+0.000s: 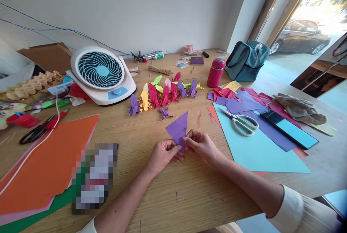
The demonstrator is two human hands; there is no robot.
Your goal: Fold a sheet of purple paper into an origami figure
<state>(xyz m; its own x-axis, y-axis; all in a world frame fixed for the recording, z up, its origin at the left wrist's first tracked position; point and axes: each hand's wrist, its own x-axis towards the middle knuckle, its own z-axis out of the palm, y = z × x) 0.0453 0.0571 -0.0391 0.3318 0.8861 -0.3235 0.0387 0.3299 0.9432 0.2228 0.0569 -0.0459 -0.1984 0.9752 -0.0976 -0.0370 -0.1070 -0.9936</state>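
Head view: purple paper (178, 127), folded, creased, sharp-cornered

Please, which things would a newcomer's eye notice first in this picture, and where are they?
Probably the folded purple paper piece first, held in the centre by the left hand and right hand. Beyond it lies a cluster of small folded paper figures in red, purple, yellow and green. To their left stands a large white fan with a blue centre.

Single head-worn view, forward and down across the table (200, 197)
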